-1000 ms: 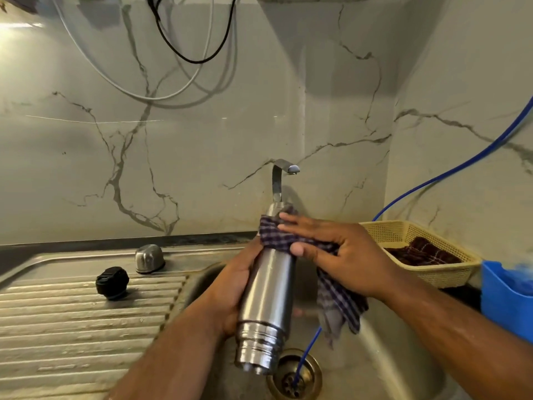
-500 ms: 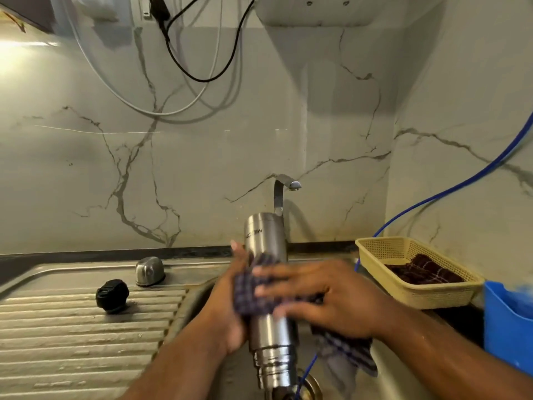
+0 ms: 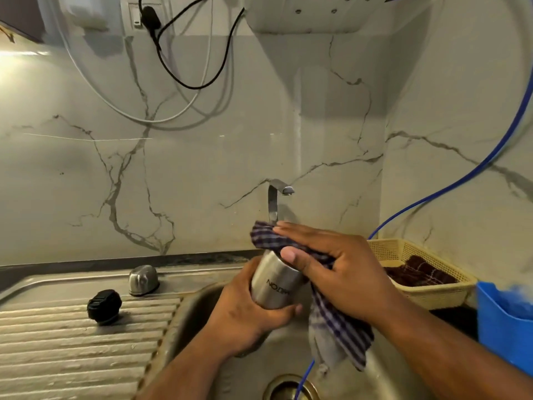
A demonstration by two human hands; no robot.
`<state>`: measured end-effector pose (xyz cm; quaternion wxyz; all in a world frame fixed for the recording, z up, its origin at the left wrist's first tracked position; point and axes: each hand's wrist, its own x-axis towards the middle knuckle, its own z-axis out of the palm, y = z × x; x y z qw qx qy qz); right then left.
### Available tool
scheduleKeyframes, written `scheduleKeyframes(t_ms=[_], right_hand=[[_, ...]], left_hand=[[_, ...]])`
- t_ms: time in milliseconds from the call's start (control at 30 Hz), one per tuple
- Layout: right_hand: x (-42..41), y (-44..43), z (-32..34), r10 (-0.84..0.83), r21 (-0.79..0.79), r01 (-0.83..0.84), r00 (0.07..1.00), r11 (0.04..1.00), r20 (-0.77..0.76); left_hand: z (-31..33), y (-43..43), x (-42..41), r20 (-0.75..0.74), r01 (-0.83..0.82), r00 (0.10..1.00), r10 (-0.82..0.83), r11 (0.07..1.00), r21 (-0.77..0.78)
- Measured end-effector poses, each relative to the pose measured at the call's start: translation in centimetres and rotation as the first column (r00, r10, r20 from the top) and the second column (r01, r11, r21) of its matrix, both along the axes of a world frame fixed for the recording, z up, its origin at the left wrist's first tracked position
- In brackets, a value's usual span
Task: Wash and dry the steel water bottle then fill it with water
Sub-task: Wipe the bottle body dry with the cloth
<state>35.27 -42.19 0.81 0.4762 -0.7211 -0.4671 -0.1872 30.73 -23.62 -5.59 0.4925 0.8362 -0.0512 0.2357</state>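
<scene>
Drying over the sink basin (image 3: pixel 196 319). The black cap (image 3: pixel 104 306) and the small steel cap (image 3: pixel 143 280) sit on the drainboard (image 3: pixel 72 350) to the left, well apart from the bottle. On the right there's a yellow basket (image 3: pixel 432 293) with a dark cloth in it, beside a blue tub (image 3: pixel 501 336). A thin blue hose (image 3: pixel 461 180) runs down into the drain (image 3: pixel 278 389). The tap (image 3: pixel 272 197) is just behind, its foot hidden by my checked cloth (image 3: pixel 343 333).

Half a second back the cloth was round the middle. Now my right hand (image 3: pixel 340 272) has it over the upper end, fingers flat on top, thumb pinching it to the side. My left hand (image 3: pixel 245 316) wraps the lower body. The steel bottle (image 3: pixel 274 281) is roughly upright, top leaning far-left, with its lettering upside down.
</scene>
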Motion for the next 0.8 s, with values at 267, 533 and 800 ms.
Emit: scheduleKeyframes(t_ms=[267, 533, 800], right_hand=[[1.6, -1.4, 0.4, 0.029, 0.072, -0.026, 0.998, 0.997, -0.052], [0.3, -0.8, 0.3, 0.178, -0.092, -0.169, 0.980, 0.981, 0.090], [0.8, -1.3, 0.6, 0.090, -0.015, -0.089, 0.994, 0.996, 0.066]], left_hand=[[0.7, 0.9, -0.4, 0.010, -0.040, 0.999, 0.040, 0.999, -0.010], [0.6, 1.4, -0.4, 0.048, -0.080, 0.995, 0.084, 0.994, -0.077], [0.7, -0.6, -0.7, -0.026, 0.033, 0.999, -0.030, 0.994, 0.104]])
